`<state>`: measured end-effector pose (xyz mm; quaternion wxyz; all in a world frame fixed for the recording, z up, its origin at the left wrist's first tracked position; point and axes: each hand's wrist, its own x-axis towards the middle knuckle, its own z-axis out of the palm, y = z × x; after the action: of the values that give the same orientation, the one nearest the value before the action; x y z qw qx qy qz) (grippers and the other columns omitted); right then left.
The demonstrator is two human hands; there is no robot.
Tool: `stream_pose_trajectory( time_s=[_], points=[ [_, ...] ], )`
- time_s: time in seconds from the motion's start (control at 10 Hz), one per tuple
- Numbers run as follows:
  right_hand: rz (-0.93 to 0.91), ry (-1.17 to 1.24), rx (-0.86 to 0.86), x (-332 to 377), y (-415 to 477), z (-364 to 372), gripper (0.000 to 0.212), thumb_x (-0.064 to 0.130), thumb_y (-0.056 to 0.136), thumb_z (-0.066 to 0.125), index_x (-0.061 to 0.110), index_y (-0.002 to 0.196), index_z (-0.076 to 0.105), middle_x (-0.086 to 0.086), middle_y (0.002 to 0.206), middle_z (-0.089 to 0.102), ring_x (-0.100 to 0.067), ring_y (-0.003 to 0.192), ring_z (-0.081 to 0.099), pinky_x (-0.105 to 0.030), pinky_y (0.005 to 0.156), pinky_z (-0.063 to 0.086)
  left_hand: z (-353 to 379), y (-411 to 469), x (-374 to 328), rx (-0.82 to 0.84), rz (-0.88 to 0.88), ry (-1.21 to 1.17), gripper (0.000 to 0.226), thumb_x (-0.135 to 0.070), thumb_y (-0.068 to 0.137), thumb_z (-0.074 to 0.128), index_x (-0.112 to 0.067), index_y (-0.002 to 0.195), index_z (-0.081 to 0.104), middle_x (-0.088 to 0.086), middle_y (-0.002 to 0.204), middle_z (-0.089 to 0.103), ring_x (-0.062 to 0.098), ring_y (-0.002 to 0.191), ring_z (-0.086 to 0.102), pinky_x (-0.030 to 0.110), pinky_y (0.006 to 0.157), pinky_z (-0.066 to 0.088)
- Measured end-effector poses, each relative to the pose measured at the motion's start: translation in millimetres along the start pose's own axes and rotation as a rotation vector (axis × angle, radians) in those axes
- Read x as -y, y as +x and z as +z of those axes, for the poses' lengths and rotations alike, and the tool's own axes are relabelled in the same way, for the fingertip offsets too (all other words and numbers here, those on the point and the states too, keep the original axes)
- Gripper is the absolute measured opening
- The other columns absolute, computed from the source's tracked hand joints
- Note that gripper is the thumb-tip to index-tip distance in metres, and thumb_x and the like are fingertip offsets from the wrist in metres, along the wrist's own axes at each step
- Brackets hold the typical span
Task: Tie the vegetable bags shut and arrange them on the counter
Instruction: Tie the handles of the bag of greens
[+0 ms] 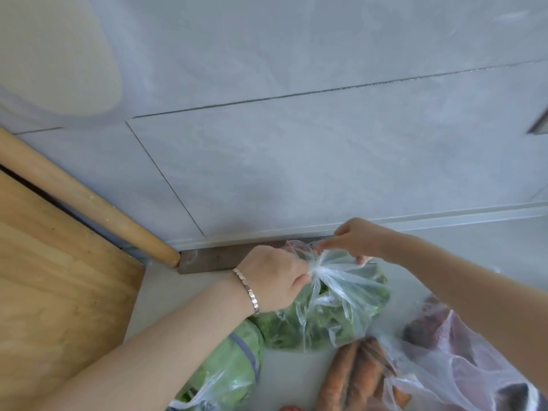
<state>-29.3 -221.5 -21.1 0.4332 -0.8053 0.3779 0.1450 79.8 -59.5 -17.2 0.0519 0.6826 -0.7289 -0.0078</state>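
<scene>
A clear plastic bag of leafy greens [332, 310] lies on the pale counter [178, 292] near the back wall. My left hand [275, 277], with a silver bracelet on its wrist, grips the gathered neck of this bag. My right hand [355, 238] pinches the loose top of the same bag just above and behind the neck. A second bag with a pale green cabbage [228, 369] lies under my left forearm. Carrots [353, 378] lie in a clear bag at the bottom, and a bag with dark reddish vegetables [444, 336] sits under my right forearm.
A wooden cutting board [59, 277] leans at the left, with a wooden rolling pin [83, 197] against the grey tiled wall [296, 143]. A dark strip [213, 259] runs along the foot of the wall. A small red thing [292, 408] shows at the bottom edge.
</scene>
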Motion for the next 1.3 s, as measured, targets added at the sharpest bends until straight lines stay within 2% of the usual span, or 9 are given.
stream_pose_trajectory(
  time_s=[0.1, 0.4, 0.5, 0.6, 0.7, 0.9, 1.1, 1.2, 1.3],
  points=[
    [0.0, 0.269, -0.115, -4.1, 7.6, 9.1, 0.039, 0.014, 0.087, 0.055, 0.015, 0.052, 0.036, 0.001, 0.048, 0.022, -0.013, 0.039, 0.021, -0.018, 0.042, 0.02, 1.3, -1.9, 4.5, -0.042, 0.132, 0.032, 0.027, -0.027, 0.078, 0.047, -0.019, 0.053, 0.053, -0.003, 0.045, 0.053, 0.019, 0.04, 0.048, 0.018, 0.043, 0.03],
    [0.409, 0.821, -0.284, -87.7, 27.0, 63.5, 0.028, 0.005, 0.085, 0.057, 0.013, 0.062, 0.044, -0.004, 0.05, 0.035, -0.014, 0.042, 0.031, -0.014, 0.031, 0.026, 68.5, -53.5, 17.5, 0.102, 0.072, 0.07, 0.034, -0.032, 0.081, 0.041, -0.024, 0.05, 0.052, -0.01, 0.044, 0.049, 0.005, 0.042, 0.043, 0.01, 0.048, 0.032],
    [0.439, 1.015, -0.397, -77.1, 24.7, 56.5, 0.028, 0.006, 0.084, 0.058, 0.011, 0.061, 0.044, -0.004, 0.049, 0.034, -0.015, 0.04, 0.031, -0.012, 0.029, 0.024, 57.5, -37.8, 13.2, 0.048, -0.424, -0.455, 0.033, -0.024, 0.092, 0.043, -0.013, 0.063, 0.056, -0.005, 0.05, 0.047, 0.011, 0.046, 0.036, 0.017, 0.046, 0.027],
    [0.243, 1.312, -0.357, -49.4, 10.5, 32.3, 0.036, 0.013, 0.088, 0.054, 0.015, 0.056, 0.037, 0.004, 0.034, 0.029, -0.009, 0.027, 0.026, -0.011, 0.028, 0.021, 34.9, -15.7, 19.3, -0.272, -1.179, -1.658, 0.043, -0.017, 0.095, 0.043, -0.01, 0.053, 0.043, -0.007, 0.031, 0.032, 0.012, 0.029, 0.028, 0.015, 0.038, 0.023],
    [0.004, 1.347, -0.065, -22.9, -20.0, 16.4, 0.029, 0.006, 0.091, 0.035, 0.007, 0.067, 0.052, 0.003, 0.041, 0.041, -0.008, 0.03, 0.036, -0.015, 0.032, 0.035, 13.2, -1.9, 16.7, -0.554, -1.218, -2.271, 0.037, -0.014, 0.096, 0.035, -0.009, 0.062, 0.048, -0.001, 0.035, 0.048, 0.008, 0.026, 0.042, 0.012, 0.036, 0.041],
    [-0.184, 0.976, 0.265, -1.9, -51.5, 32.2, 0.023, -0.002, 0.087, 0.055, 0.013, 0.099, 0.067, 0.0, 0.073, 0.073, -0.005, 0.054, 0.064, -0.013, 0.056, 0.055, 8.6, 13.5, -21.4, -0.169, -0.861, -1.66, 0.058, 0.026, 0.081, 0.038, -0.017, 0.115, 0.058, 0.0, 0.1, 0.064, 0.011, 0.065, 0.066, 0.027, 0.062, 0.06],
    [-0.132, 0.982, 0.358, -6.9, -41.4, 44.3, 0.019, 0.0, 0.083, 0.062, 0.01, 0.097, 0.069, -0.003, 0.081, 0.065, -0.009, 0.066, 0.058, -0.014, 0.06, 0.053, 24.8, 11.3, -20.6, 0.012, -0.608, -1.28, 0.072, 0.008, 0.08, 0.06, -0.042, 0.127, 0.039, -0.005, 0.106, 0.06, 0.006, 0.077, 0.06, 0.018, 0.064, 0.055],
    [-0.023, 0.531, 0.09, -17.6, -29.4, 45.1, 0.014, 0.011, 0.081, 0.066, 0.017, 0.069, 0.06, 0.002, 0.063, 0.048, -0.009, 0.055, 0.042, -0.018, 0.053, 0.037, 32.0, 8.0, -16.9, 0.031, -0.504, -0.96, 0.058, -0.013, 0.073, 0.075, -0.033, 0.121, 0.051, -0.01, 0.082, 0.054, -0.007, 0.069, 0.052, 0.006, 0.063, 0.04],
    [0.114, 0.777, -0.029, -41.3, -15.2, 42.2, 0.021, 0.009, 0.086, 0.058, 0.013, 0.066, 0.055, 0.003, 0.046, 0.035, -0.009, 0.041, 0.03, -0.018, 0.042, 0.029, 36.6, -0.8, -6.8, -0.032, -0.612, -0.916, 0.023, -0.015, 0.077, 0.071, -0.021, 0.099, 0.067, -0.008, 0.061, 0.046, -0.005, 0.044, 0.042, 0.006, 0.048, 0.032]
  ],
)
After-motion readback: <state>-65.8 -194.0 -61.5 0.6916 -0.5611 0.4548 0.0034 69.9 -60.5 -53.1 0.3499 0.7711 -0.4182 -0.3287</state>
